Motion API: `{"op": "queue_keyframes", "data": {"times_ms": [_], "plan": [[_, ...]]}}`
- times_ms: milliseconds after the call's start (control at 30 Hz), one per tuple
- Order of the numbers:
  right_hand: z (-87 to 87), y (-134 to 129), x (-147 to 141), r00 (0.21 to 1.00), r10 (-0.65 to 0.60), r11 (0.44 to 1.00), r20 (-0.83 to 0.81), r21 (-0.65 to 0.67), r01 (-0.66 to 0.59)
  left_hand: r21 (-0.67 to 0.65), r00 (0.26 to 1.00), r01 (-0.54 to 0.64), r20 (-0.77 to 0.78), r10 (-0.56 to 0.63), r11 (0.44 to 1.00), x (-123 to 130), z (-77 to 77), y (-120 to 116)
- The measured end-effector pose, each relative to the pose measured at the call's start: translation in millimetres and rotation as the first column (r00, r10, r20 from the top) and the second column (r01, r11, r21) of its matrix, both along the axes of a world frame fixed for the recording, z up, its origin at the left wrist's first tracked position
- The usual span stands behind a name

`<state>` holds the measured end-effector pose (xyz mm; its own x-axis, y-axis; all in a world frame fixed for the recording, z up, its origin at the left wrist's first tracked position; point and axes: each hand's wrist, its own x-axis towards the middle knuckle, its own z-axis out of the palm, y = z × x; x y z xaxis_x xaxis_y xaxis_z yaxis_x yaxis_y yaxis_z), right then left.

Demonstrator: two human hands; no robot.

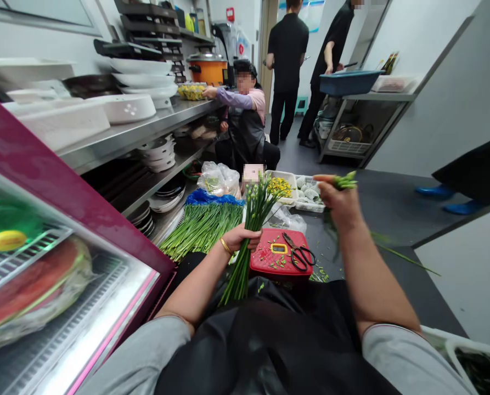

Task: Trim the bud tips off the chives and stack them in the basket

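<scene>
My left hand (242, 237), with a gold bangle at its wrist, is closed around an upright bunch of flowering chives (255, 211). Their budded tips point up and away, and the stems hang down towards my lap. Raised at the right, my right hand (341, 206) is closed on a few flowering chive stems (345, 180), slightly blurred, with the buds showing above the fist. A long thin stem trails to the right below it. Between my arms sits a red lidded box (265, 258) bearing black-handled scissors (298, 252) and scattered green bits.
A large pile of flowering chives (206, 225) lies left of the box. Beyond are white baskets (294, 192) and a crouching person (245, 120). A steel shelf (146, 129) with dishes and a glass-fronted fridge (75, 296) flank my left. Other people stand further back.
</scene>
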<state>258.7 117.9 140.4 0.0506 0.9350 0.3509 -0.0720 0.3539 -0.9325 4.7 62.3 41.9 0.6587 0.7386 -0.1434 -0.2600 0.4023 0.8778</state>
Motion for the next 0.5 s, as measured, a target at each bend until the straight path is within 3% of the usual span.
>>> {"op": "queue_keyframes", "data": {"times_ms": [133, 233, 367, 500], "plan": [[-25.2, -0.3, -43.4, 0.982, 0.187, 0.979, -0.023, -0.076, -0.189, 0.008, 0.998, 0.055, 0.012, -0.055, 0.998, 6.8, 1.7, -4.2], [-17.4, 0.2, -54.6, 0.981, 0.158, 0.984, -0.112, -0.068, -0.166, 0.030, 0.996, 0.090, 0.018, -0.090, 0.996, 7.7, 2.8, -7.1], [24.2, 9.7, -42.3, 0.959, -0.074, 0.990, -0.273, 0.092, 0.103, 0.074, 0.993, 0.115, 0.018, -0.117, 0.991, 3.3, 5.8, -8.0], [85.4, 7.5, 26.2, 0.851, -0.367, 0.878, -0.376, 0.161, 0.450, 0.111, 0.996, 0.091, -0.017, -0.090, 0.990, -7.5, 2.3, -5.0]]}}
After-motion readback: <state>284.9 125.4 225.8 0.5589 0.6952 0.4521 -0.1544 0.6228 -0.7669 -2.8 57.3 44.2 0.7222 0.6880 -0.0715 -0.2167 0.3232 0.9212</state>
